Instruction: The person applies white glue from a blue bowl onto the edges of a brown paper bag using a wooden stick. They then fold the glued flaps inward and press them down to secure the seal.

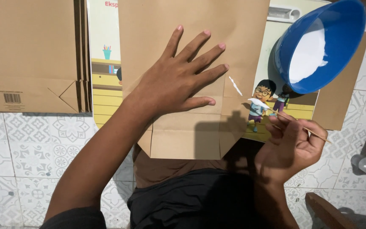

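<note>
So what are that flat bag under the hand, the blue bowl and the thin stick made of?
The flat bag looks like brown kraft paper: matte, with sharp fold creases. The blue bowl seems to be plastic, smooth and glossy, holding a white paste, possibly glue. The thin stick in the right hand looks like pale wood or bamboo, its tip coated white.

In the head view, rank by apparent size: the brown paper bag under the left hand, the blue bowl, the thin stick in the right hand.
1. brown paper bag
2. blue bowl, tilted and possibly nearer the camera
3. thin stick
</note>
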